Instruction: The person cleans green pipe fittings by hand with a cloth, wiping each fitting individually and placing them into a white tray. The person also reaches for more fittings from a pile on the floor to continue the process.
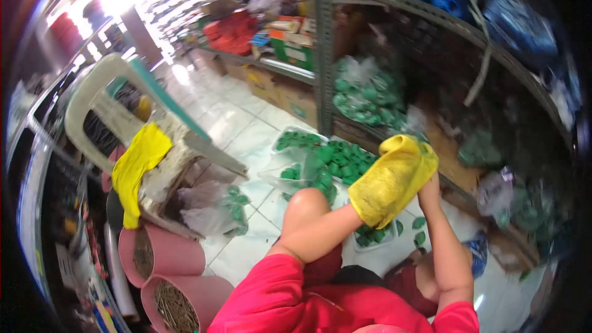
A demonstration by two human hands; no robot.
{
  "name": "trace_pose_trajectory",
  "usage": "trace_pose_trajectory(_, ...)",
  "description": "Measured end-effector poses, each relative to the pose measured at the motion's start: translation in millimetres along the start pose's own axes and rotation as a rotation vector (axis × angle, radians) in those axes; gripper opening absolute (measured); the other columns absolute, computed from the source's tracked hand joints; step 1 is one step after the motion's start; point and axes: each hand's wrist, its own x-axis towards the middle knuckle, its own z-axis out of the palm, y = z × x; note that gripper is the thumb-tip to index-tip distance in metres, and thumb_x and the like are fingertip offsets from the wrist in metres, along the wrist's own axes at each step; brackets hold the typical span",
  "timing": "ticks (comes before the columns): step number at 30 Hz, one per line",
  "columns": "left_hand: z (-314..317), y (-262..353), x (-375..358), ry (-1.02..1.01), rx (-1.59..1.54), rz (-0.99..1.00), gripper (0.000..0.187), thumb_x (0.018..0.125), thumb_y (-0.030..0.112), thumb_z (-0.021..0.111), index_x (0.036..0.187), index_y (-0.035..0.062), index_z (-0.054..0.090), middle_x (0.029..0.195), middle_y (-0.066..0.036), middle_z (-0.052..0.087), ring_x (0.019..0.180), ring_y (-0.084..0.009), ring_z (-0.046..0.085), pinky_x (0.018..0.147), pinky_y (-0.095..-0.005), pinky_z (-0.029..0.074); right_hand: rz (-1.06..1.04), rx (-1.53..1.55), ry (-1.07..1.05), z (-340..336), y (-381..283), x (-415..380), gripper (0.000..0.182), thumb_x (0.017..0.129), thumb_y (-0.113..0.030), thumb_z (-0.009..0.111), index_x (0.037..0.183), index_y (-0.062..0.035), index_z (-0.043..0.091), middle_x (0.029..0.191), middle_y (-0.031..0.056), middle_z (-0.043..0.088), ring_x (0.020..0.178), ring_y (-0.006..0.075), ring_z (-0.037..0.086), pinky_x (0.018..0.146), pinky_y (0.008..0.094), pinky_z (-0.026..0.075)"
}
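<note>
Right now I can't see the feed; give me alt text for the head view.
Both hands meet at a yellow cloth: the left hand looks wrapped inside it, the right hand touches its edge. Below lie clear bags of green plastic fittings on the white tiled floor, beside a metal shelf.

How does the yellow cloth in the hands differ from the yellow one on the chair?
The yellow cloth in the hands is bunched up, held by the left hand and right hand; the cloth on the chair hangs long, flat and untouched, off the plastic chair. Both are yellow.
</note>
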Motion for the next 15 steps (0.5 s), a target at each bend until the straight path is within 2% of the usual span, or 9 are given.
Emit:
trace_pose_trajectory(4, 23, 4, -4, -0.009, -1.005, -0.133, 0.040, 0.089, 0.019, 0.045, 0.126, 0.0051, 0.037, 0.122, -0.011, 0.045, 0.113, -0.0218, 0.043, 0.098, -0.0314, 0.032, -0.051, -0.067, 0.045, -14, 25, 5, 0.029, 0.084, -0.018, 0.052, 0.109, -0.0013, 0.053, 0.106, 0.0105, 0.057, 0.097, 0.0223, 0.053, 0.084, 0.0312, 0.041)
trace_pose_trajectory(5, 31, -4, -13, 0.011, -1.566, -0.268, 0.039, 0.088, 0.019, 0.048, 0.123, 0.0065, 0.040, 0.120, -0.010, 0.047, 0.108, -0.0204, 0.047, 0.093, -0.0311, 0.038, 0.101, 0.266, 0.077, -12, 11, 1, 0.029, 0.084, -0.018, 0.052, 0.109, -0.0012, 0.052, 0.105, 0.0097, 0.057, 0.095, 0.0213, 0.053, 0.083, 0.0310, 0.041)
trace_pose_trajectory(6, 22, 7, -5, -0.009, -1.582, -0.268, 0.039, 0.088, 0.019, 0.048, 0.123, 0.0065, 0.040, 0.120, -0.010, 0.047, 0.108, -0.0204, 0.047, 0.093, -0.0311, 0.038, 0.238, 0.605, 0.103, -8, -5, -2, 0.029, 0.085, -0.017, 0.053, 0.109, -0.0012, 0.052, 0.104, 0.0088, 0.057, 0.093, 0.0204, 0.054, 0.082, 0.0307, 0.042)
trace_pose_trajectory(7, 5, 24, 10, 0.114, -1.632, -0.462, 0.043, 0.088, 0.026, 0.048, 0.125, 0.0056, 0.038, 0.121, -0.012, 0.047, 0.108, -0.0226, 0.048, 0.093, -0.0341, 0.039, -0.074, 0.282, 0.024, -5, -11, -5, 0.032, 0.083, -0.015, 0.056, 0.111, -0.0010, 0.050, 0.106, 0.0077, 0.056, 0.094, 0.0199, 0.053, 0.083, 0.0302, 0.042)
trace_pose_trajectory(8, -8, 29, 21, 0.244, -1.662, -0.661, 0.049, 0.089, 0.033, 0.048, 0.127, 0.0048, 0.037, 0.121, -0.013, 0.046, 0.107, -0.0248, 0.049, 0.092, -0.0370, 0.040, -0.032, 0.128, -0.090, -6, -7, -5, 0.042, 0.080, -0.014, 0.059, 0.117, -0.0005, 0.044, 0.111, 0.0096, 0.053, 0.102, 0.0217, 0.051, 0.087, 0.0303, 0.040)
trace_pose_trajectory(10, -19, 14, 25, 0.131, -2.266, -0.704, 0.045, 0.089, 0.034, 0.048, 0.125, 0.0068, 0.040, 0.117, -0.012, 0.049, 0.104, -0.0237, 0.051, 0.088, -0.0369, 0.043, -0.331, -0.152, 0.035, 12, -5, -6, 0.048, 0.079, -0.013, 0.060, 0.120, 0.0000, 0.039, 0.116, 0.0125, 0.050, 0.108, 0.0236, 0.047, 0.091, 0.0310, 0.037)
trace_pose_trajectory(12, -9, 13, 31, 0.210, -2.155, -0.712, 0.040, 0.089, 0.030, 0.050, 0.122, 0.0096, 0.042, 0.110, -0.009, 0.052, 0.101, -0.0202, 0.052, 0.085, -0.0347, 0.045, -0.293, -0.086, 0.020, 14, 7, -4, 0.049, 0.079, -0.013, 0.059, 0.121, 0.0001, 0.038, 0.117, 0.0134, 0.049, 0.109, 0.0241, 0.046, 0.091, 0.0314, 0.036)
trace_pose_trajectory(14, -1, 19, 33, 0.258, -1.091, -0.534, 0.035, 0.089, 0.025, 0.049, 0.120, 0.0101, 0.043, 0.108, -0.007, 0.052, 0.101, -0.0176, 0.052, 0.084, -0.0317, 0.046, -0.257, -0.025, 0.015, 9, -3, -5, 0.049, 0.080, -0.014, 0.059, 0.122, 0.0001, 0.036, 0.118, 0.0144, 0.048, 0.110, 0.0246, 0.046, 0.092, 0.0319, 0.035)
trace_pose_trajectory(15, 0, 23, 32, 0.208, -0.945, -0.589, 0.039, 0.086, 0.012, 0.053, 0.123, 0.0053, 0.042, 0.122, -0.010, 0.046, 0.112, -0.0214, 0.043, 0.096, -0.0292, 0.035, -0.153, 0.044, 0.006, 5, -10, -8, 0.048, 0.081, -0.014, 0.058, 0.122, 0.0002, 0.036, 0.119, 0.0145, 0.047, 0.111, 0.0247, 0.045, 0.093, 0.0319, 0.035)
